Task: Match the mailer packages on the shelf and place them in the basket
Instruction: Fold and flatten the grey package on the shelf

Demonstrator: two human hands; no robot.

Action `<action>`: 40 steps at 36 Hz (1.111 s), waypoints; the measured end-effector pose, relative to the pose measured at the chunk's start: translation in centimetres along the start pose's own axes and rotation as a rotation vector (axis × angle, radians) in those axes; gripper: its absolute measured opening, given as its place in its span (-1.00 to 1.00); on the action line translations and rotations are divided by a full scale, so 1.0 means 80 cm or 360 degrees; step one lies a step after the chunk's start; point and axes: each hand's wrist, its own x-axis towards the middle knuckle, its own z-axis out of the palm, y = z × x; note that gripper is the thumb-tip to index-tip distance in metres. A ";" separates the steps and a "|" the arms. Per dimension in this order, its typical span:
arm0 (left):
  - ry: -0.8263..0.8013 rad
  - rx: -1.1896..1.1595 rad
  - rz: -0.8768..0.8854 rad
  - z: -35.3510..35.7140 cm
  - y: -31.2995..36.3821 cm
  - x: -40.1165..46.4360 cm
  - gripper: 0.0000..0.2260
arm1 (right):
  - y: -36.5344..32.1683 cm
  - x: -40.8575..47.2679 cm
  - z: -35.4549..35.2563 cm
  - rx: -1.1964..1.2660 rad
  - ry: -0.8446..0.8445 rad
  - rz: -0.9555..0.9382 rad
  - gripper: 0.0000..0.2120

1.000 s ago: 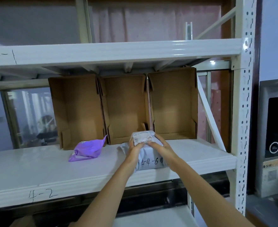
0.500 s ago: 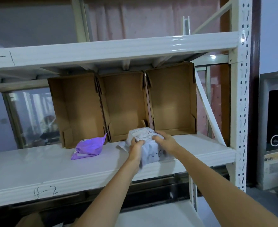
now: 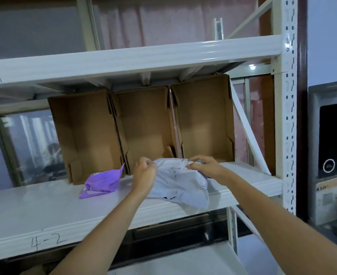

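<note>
Both hands, the left hand [image 3: 143,172] and the right hand [image 3: 205,165], clutch the grey mailer [image 3: 180,184] at the shelf's [image 3: 44,211] near edge. The purple mailer [image 3: 101,182] lies untouched to its left; no basket visible, so nothing looks delivered yet.

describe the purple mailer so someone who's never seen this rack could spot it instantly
Find the white shelf hand-marked "4-2", with three open cardboard boxes along its back. The purple mailer lies on that shelf in front of the leftmost box, left of both hands. It is small, crumpled and untouched, unlike the larger grey-white mailer the hands hold.
</note>
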 end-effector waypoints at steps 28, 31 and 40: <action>-0.0184 -0.1082 -0.0849 0.007 -0.041 0.028 -0.84 | 0.007 0.032 0.042 0.0844 0.0222 0.0437 -0.82; -0.0044 -0.1003 -0.0824 0.008 -0.033 0.018 -0.85 | 0.008 0.026 0.022 0.0006 0.0451 0.0338 -0.63; 0.0474 -0.0121 -0.0211 0.006 -0.038 -0.036 -0.60 | 0.002 -0.003 0.050 -0.0242 0.0467 0.0087 -0.54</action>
